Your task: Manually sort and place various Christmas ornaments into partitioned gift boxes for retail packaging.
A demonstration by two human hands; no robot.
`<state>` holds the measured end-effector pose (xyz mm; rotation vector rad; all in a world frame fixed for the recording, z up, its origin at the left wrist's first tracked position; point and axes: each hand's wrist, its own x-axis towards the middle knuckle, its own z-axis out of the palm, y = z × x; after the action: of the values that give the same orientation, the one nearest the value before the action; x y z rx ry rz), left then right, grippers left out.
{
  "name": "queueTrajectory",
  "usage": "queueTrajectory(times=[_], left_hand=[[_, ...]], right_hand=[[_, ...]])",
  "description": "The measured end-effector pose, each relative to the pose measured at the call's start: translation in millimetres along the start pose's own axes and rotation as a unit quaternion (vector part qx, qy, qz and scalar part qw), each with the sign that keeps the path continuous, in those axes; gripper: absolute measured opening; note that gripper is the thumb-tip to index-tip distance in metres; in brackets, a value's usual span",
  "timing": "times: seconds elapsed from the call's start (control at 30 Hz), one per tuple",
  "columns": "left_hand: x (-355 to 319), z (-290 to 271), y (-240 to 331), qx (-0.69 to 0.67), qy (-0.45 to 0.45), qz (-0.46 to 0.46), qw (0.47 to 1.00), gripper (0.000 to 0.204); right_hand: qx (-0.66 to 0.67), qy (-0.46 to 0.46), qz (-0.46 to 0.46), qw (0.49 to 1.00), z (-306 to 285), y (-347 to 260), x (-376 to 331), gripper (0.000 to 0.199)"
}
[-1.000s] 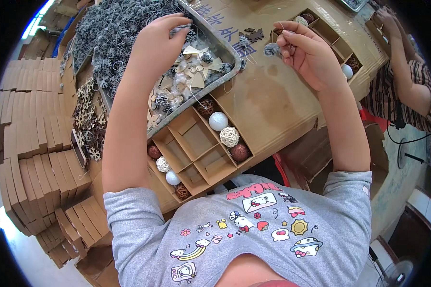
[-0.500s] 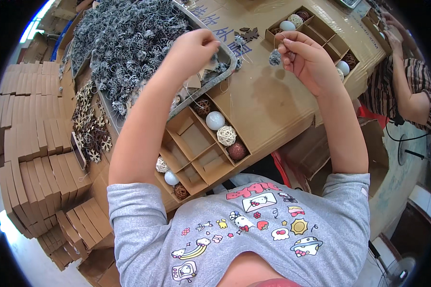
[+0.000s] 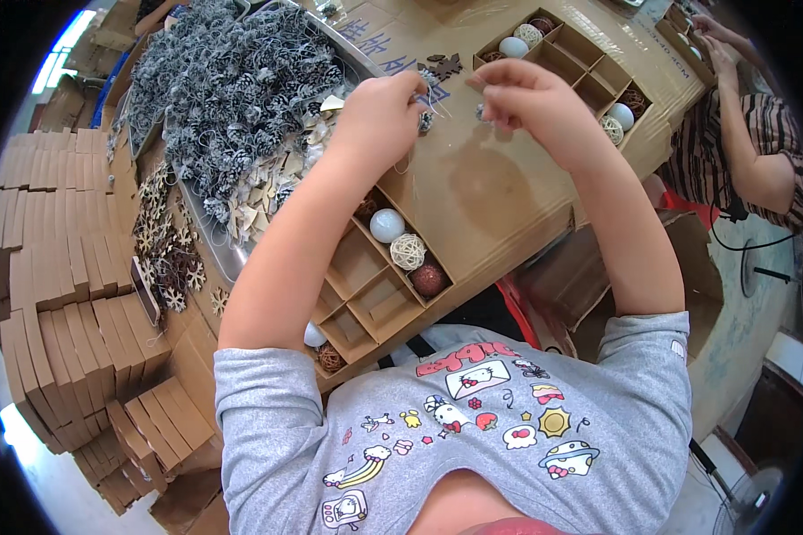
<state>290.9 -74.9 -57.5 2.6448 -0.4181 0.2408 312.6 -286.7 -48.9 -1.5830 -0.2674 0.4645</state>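
My right hand is raised over the table with its fingers bent together. A small frosted pinecone shows just beyond its fingertips, mostly hidden by them; its string does not show clearly. My left hand is closed beside a few frosted pinecones with thin strings on the cardboard. What its fingertips pinch is hidden. Below my left forearm sits a divided cardboard box, holding a white ball, a cream woven ball and a brown glittery ball along one side.
A metal tray is heaped with frosted pinecones and pale flat pieces. Wooden snowflakes lie left of it, near stacked cardboard boxes. A second divided box stands at the far right. Another person's arm reaches in beyond.
My left hand has moved right, off the tray's edge to the pinecones on the cardboard. My right hand has shifted left and turned, so its pinecone is now mostly covered.
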Motion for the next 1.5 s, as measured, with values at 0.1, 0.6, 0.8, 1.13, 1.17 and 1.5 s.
queueTrajectory(times=[0.1, 0.6, 0.8, 1.13, 1.17, 1.5], left_hand=[[-6.7, -34.3, 9.7, -0.005, -0.016, 0.018, 1.0, 0.024], [-105.1, -148.4, 50.5, -0.075, 0.016, 0.13, 0.989, 0.029], [-135.8, -157.1, 42.1, -0.156, 0.135, 0.112, 0.972, 0.02], [-189.0, -171.9, 16.9, -0.066, 0.263, 0.05, 0.961, 0.015], [-194.1, -172.1, 16.1, -0.065, 0.261, 0.037, 0.963, 0.015], [-219.8, -169.6, 2.7, -0.058, 0.232, -0.033, 0.97, 0.015]], right_hand=[[-0.531, -0.067, -0.134, 0.834, -2.2, -14.8, -8.6, 0.021], [-0.562, -0.144, -0.407, 0.706, 93.7, -125.8, -3.2, 0.027], [-0.233, -0.261, -0.131, 0.928, 156.0, -136.6, -17.0, 0.029], [-0.085, -0.355, -0.077, 0.928, 201.6, -121.6, -44.5, 0.03], [-0.092, -0.356, -0.081, 0.926, 207.7, -118.7, -43.9, 0.03], [-0.247, -0.282, -0.178, 0.91, 231.5, -102.0, -41.7, 0.022]])
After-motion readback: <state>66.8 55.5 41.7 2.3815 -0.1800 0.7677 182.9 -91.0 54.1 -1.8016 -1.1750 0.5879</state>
